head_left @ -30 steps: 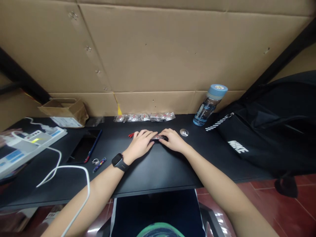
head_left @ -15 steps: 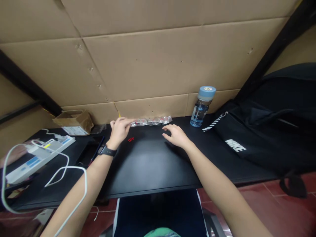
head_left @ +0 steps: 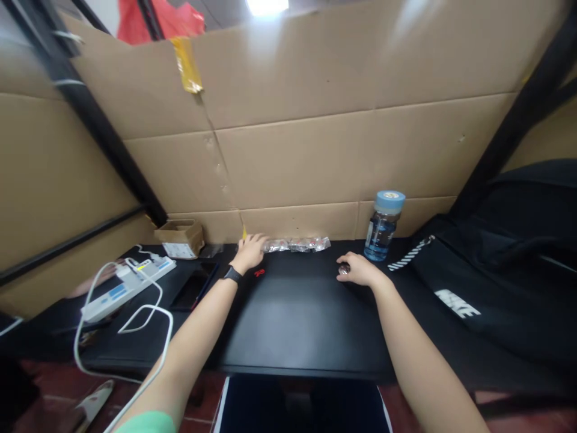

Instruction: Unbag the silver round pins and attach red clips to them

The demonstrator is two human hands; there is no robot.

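My left hand, with a black watch on its wrist, reaches to the back of the black desk. Its fingers are stretched out at the left end of a row of clear plastic packets along the cardboard wall. Just below that hand lies a small red item, like a bent cord or clip. My right hand is closed around a small, shiny, dark and silvery object, low over the desk. The fingers partly cover it, so its kind is unclear.
A water bottle with a blue lid stands beyond my right hand, beside a black bag. On the left are a small cardboard box, a dark phone-like slab, a power strip with white cables, and another person's hand.
My right hand has moved right, away from the packets, and a small shiny object now shows in its fingers. My left hand stays by the packets. The head view has tilted up.
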